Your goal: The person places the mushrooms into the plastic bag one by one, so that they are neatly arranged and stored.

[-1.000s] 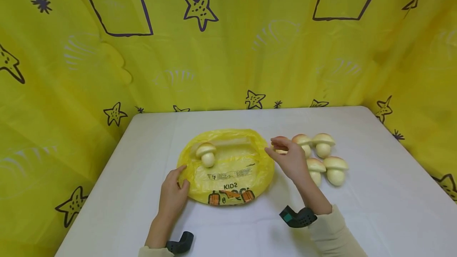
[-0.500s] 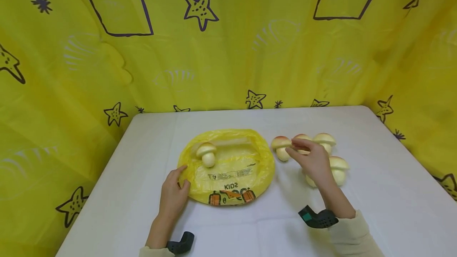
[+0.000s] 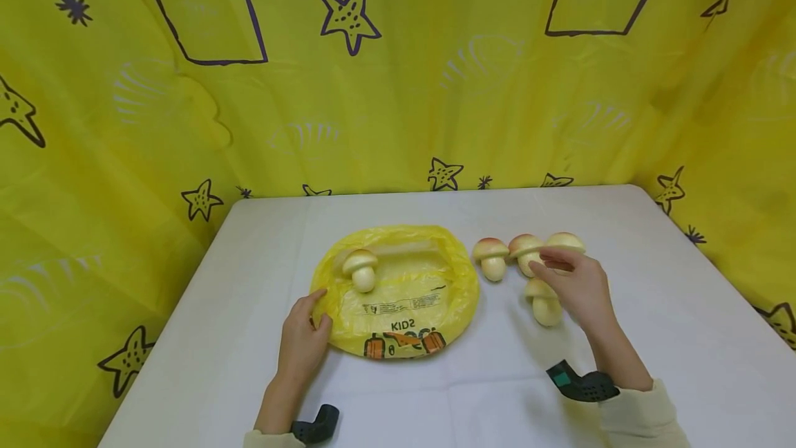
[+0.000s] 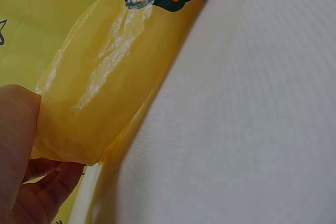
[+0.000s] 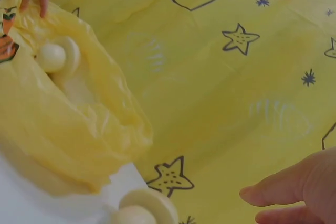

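Observation:
My left hand (image 3: 302, 334) pinches the left rim of a yellow plastic bag (image 3: 457, 320), which lies with its mouth spread wide. In the left wrist view, thumb and fingers sit on either side of the bag's film (image 4: 105, 77). One toy mushroom (image 3: 361, 272) rests inside the bag. Over a group of toy mushrooms at the right hovers my right hand (image 3: 578, 285), thumb and fingers apart, holding nothing. Beside it show a red-tinged mushroom (image 3: 491, 261), a second one (image 3: 522, 251) and a paler one (image 3: 545, 306). Another mushroom (image 3: 564, 240) is partly covered by the hand.
A white table (image 3: 423, 393) carries everything, its far edge meeting a yellow curtain (image 3: 398, 102) printed with stars and shells. Dark wrist devices sit on the left wrist (image 3: 316, 425) and right wrist (image 3: 584, 384).
My right hand has moved right, from beside the bag's right rim to over the mushroom group, uncovering the nearest mushrooms. The left hand, bag and mushroom inside stay put.

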Motion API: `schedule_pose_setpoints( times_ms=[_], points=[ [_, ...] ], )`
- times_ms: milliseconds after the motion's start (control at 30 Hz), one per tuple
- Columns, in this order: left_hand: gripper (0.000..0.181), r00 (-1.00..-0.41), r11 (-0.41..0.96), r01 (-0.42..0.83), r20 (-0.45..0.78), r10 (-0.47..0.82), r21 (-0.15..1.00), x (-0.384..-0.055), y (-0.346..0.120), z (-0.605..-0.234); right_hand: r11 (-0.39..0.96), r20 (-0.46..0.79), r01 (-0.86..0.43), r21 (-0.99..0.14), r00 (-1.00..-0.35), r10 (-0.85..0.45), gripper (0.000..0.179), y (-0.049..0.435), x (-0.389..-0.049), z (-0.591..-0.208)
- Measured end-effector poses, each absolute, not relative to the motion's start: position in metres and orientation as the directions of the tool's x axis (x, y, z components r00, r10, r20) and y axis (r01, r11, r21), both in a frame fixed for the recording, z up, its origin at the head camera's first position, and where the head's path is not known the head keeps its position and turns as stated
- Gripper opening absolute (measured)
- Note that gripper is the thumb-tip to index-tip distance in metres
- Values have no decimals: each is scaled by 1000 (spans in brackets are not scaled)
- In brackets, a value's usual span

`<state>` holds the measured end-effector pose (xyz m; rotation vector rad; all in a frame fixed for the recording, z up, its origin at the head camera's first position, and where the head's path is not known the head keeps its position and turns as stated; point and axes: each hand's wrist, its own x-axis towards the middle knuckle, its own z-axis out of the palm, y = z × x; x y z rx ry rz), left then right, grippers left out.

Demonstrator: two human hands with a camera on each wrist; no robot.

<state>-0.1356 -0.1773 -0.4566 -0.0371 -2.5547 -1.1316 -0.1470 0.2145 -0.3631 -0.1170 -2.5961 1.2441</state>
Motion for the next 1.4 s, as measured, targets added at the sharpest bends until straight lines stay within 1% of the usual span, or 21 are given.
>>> schedule_pose_setpoints(
  times_ms=[267,467,633,767,967,1167,1400],
  points=[
    [39,-941,684,161,320,-111,711,-136,-178,-456,658,156,6,-753,-970,187,48,234,-140,-367],
    [39,-941,687,160,320,-112,709,-136,-178,-457,705,109,22,-709,-984,141,50,237,-139,-371],
    [39,-941,682,163,320,-110,713,-135,-178,-456,762,121,-20,-647,-990,78,50,240,-139,-374],
    [39,-942,681,161,318,-110,714,-134,-177,-456,774,117,-49,-632,-993,33,50,242,-140,-377],
    [39,-941,683,164,320,-107,711,-135,-178,-456,811,133,-105,-576,-991,-35,38,241,-140,-382],
    [39,-939,685,167,326,-109,710,-135,-178,-457,826,203,-179,-535,-976,-80,30,236,-143,-385],
    [39,-937,689,175,333,-102,703,-135,-178,-458,828,203,-205,-522,-973,-113,29,231,-147,-387]
  ],
)
